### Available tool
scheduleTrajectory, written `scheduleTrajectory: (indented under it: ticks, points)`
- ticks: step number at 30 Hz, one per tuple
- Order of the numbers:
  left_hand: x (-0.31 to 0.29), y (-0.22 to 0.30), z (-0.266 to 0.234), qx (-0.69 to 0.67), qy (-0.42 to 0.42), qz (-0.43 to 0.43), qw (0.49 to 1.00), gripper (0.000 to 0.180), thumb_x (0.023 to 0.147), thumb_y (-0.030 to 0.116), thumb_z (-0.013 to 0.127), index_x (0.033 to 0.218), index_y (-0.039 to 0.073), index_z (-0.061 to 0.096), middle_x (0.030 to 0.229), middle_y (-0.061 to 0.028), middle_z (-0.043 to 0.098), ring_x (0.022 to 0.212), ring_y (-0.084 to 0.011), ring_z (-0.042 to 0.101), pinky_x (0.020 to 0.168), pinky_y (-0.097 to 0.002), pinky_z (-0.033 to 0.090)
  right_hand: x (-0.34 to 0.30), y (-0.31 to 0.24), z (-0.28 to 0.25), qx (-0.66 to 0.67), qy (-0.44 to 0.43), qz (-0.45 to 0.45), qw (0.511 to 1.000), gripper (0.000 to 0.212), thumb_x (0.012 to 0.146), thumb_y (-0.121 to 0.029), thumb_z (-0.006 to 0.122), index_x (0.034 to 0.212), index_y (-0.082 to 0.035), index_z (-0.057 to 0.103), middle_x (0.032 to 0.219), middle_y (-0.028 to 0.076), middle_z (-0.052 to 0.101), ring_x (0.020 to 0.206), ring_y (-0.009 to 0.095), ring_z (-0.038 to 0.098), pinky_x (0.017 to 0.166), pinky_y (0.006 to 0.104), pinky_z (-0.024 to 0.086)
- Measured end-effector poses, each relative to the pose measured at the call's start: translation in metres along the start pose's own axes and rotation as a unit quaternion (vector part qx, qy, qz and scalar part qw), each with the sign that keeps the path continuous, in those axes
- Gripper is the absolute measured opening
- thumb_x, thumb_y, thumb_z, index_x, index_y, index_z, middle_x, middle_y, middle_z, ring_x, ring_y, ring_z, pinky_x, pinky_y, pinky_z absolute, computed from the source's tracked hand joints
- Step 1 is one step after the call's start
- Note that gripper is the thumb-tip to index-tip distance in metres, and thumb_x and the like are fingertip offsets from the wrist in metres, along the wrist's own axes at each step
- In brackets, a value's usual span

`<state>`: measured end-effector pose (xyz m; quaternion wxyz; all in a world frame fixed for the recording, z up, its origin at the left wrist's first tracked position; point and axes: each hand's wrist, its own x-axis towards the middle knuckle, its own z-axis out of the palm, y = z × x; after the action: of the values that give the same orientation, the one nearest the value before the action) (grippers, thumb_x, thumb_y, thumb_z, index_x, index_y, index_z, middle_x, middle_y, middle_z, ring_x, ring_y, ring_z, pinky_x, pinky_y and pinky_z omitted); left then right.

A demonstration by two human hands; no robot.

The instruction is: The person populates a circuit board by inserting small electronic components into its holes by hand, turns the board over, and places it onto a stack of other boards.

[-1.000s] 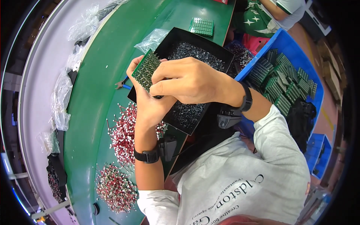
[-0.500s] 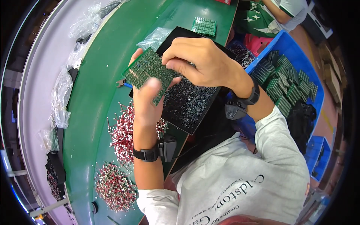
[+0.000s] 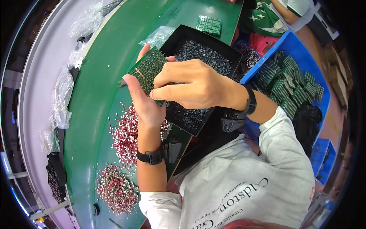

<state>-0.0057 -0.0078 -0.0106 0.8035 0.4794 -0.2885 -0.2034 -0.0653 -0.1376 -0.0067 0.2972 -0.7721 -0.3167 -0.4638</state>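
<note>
A green circuit board panel (image 3: 146, 70), densely set with small parts, rests tilted in my left hand (image 3: 146, 108), its thumb along the near edge and fingertips showing past the far side. My right hand (image 3: 196, 84) crosses in front of the panel's right part. Its thumb and forefinger are pinched together at the panel's lower edge; whatever lies between them is too small to make out. Beneath both hands stands a black tray (image 3: 227, 76) full of small dark components (image 3: 204, 55).
Piles of red wires with white ends (image 3: 124, 139) and mixed wires (image 3: 116, 189) lie on the green table (image 3: 85, 126). Another panel (image 3: 209, 25) lies at the far end. A blue bin (image 3: 324, 110) holds many panels at right. A co-worker (image 3: 280, 17) sits beyond.
My right hand has moved down and nearer, from the panel's upper right to its lower edge. My left thumb has shifted off the panel's face to its side.
</note>
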Motion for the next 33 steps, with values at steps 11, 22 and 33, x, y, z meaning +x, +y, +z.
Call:
scheduleTrajectory:
  ticks: [11,22,33]
  points:
    - [-0.001,-0.003,-0.002,-0.008,-0.007,0.012,1.000,0.084,0.101,0.068,0.024,0.147,-0.001,0.038,0.121,-0.0147,0.062,0.111,-0.0221,0.060,0.099,-0.0355,0.046,0.003,0.000,0.000,-0.003,0.027,0.006,1.000,0.021,0.071,0.006,0.071,0.090,-0.001,0.065,0.085,0.009,0.059,0.068,0.025,0.061,0.056,0.0334,0.050]
    - [-0.001,-0.006,-0.007,0.048,-0.013,0.021,0.999,0.084,0.101,0.067,0.025,0.145,-0.001,0.042,0.121,-0.0079,0.059,0.109,-0.0162,0.055,0.098,-0.0302,0.043,0.003,-0.002,0.008,0.012,0.017,0.030,0.999,0.022,0.069,0.007,0.071,0.088,-0.001,0.061,0.084,0.010,0.056,0.073,0.027,0.060,0.059,0.0347,0.050]
    - [0.000,-0.001,-0.001,-0.016,0.030,0.027,0.999,0.082,0.102,0.065,0.025,0.145,-0.004,0.041,0.125,-0.0118,0.058,0.114,-0.0190,0.057,0.099,-0.0338,0.045,0.009,0.001,-0.014,0.027,0.019,0.070,0.997,0.017,0.076,0.004,0.072,0.087,-0.002,0.061,0.084,0.009,0.058,0.072,0.027,0.059,0.060,0.0354,0.049]
